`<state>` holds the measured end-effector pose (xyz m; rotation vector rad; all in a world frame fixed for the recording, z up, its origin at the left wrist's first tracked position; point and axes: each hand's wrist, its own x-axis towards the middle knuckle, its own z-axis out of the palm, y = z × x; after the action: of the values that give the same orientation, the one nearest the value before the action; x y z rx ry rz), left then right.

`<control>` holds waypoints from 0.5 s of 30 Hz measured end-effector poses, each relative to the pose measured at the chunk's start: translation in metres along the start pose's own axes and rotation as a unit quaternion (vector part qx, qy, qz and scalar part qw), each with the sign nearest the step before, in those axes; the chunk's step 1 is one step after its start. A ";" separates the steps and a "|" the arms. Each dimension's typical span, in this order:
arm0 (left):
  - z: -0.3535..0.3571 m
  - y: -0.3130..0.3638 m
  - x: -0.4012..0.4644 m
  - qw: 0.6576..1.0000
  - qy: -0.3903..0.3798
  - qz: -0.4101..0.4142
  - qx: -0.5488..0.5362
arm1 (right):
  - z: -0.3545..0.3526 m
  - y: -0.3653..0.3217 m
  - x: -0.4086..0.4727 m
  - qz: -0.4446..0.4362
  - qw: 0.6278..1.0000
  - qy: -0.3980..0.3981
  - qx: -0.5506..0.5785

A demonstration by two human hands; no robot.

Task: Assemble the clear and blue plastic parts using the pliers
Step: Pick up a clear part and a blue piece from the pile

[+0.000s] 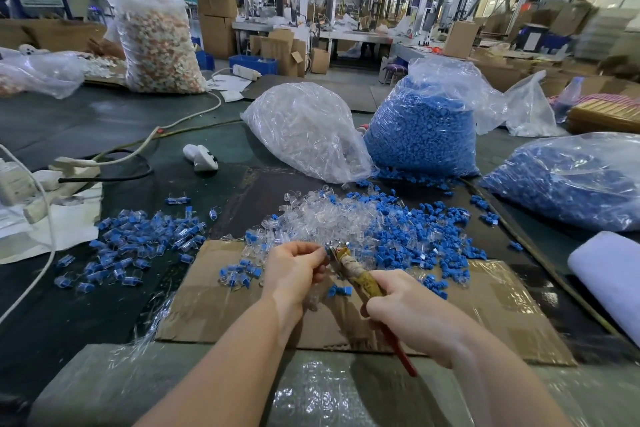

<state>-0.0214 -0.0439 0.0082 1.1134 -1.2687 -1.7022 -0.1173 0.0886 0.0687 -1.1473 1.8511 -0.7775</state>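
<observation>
My right hand (pixel 412 315) grips the pliers (pixel 349 270) by their tape-wrapped and red handles, jaws pointing up-left. My left hand (pixel 294 270) pinches a small part against the pliers' jaws; the part is mostly hidden by my fingers. Both hands hover over a sheet of cardboard (pixel 221 302). Just beyond them lies a heap of loose clear parts (pixel 325 218), with loose blue parts (pixel 415 236) to its right. A pile of joined clear-and-blue pieces (pixel 138 236) is spread out on the left.
Behind the heaps stand a bag of clear parts (pixel 304 132) and a bag of blue parts (pixel 419 128); another blue-filled bag (pixel 568 180) lies right. A power strip and cables (pixel 65 177) lie left. A white roll (pixel 609 274) sits at the right edge. A person works at far left.
</observation>
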 end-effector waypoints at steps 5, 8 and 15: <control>0.004 0.003 -0.007 1.000 0.003 0.008 0.012 | 0.004 0.002 0.000 0.004 0.999 0.030 -0.023; 0.004 0.004 -0.011 1.000 0.004 0.007 0.014 | 0.008 0.004 0.000 -0.003 0.999 0.041 -0.018; -0.014 0.006 -0.017 0.974 0.110 0.133 0.149 | 0.011 0.012 0.004 0.000 0.987 0.138 0.084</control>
<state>-0.0020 -0.0349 0.0160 1.2023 -1.4867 -1.1830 -0.1136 0.0891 0.0517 -0.9703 1.9652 -1.1158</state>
